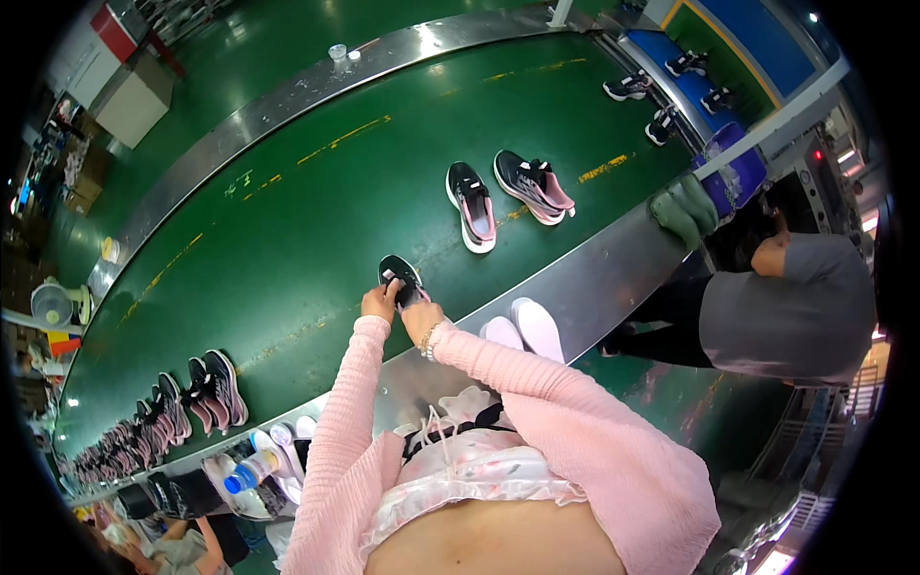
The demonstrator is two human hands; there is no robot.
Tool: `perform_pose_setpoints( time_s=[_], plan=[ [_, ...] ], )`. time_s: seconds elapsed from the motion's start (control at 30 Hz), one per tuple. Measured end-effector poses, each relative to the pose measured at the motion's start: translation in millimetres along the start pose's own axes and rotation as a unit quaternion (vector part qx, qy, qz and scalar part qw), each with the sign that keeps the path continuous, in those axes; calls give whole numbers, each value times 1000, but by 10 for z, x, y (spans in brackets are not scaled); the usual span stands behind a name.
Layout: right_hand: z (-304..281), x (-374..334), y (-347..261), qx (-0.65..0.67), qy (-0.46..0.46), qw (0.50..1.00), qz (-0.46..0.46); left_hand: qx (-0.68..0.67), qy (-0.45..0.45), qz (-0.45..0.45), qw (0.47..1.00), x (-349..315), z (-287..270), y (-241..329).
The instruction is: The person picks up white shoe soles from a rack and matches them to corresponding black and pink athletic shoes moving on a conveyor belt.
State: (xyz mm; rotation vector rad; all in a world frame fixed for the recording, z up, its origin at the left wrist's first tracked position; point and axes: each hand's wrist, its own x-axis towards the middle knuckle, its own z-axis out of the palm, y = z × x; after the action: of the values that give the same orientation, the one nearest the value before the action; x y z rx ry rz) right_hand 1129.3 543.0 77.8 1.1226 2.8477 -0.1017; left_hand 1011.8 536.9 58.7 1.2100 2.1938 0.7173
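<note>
A black sneaker with a white sole edge and pink lining [401, 271] is between my two hands, over the green belt at its near edge. My left hand [379, 302] is closed at the sneaker's left side, with the fingers at its tongue. At the heel end, my right hand [420, 319] is closed on the opening, and its fingertips are partly hidden. Farther right lie a matching sneaker [471, 208] and another one [535, 188], apart from my hands. Two white insole-shaped pieces [537, 329] rest on the metal ledge beside my right forearm.
A long row of similar sneakers [171, 407] lines the belt's left end. Near it are a blue-capped bottle [251, 471] and white pieces. Green shoe-shaped objects [685, 211] and a purple bin [736, 165] sit right. A person in grey [786, 307] stands beyond the ledge.
</note>
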Motion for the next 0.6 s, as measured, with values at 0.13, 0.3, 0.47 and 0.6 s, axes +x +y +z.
perform_pose_setpoints(
  time_s=[0.13, 0.3, 0.47, 0.6],
  plan=[
    [38, 53, -193, 65, 24, 995, 67, -58, -11, -18, 998, 97, -65, -145],
    [-118, -26, -145, 109, -25, 989, 93, -45, -77, -49, 995, 94, -98, -101],
    [-325, -274, 125, 125, -57, 989, 54, -16, -69, 24, 997, -226, 98, -200],
    [-190, -635, 329, 159, -46, 985, 52, -45, -17, 124, 991, -621, 344, -99]
  ],
)
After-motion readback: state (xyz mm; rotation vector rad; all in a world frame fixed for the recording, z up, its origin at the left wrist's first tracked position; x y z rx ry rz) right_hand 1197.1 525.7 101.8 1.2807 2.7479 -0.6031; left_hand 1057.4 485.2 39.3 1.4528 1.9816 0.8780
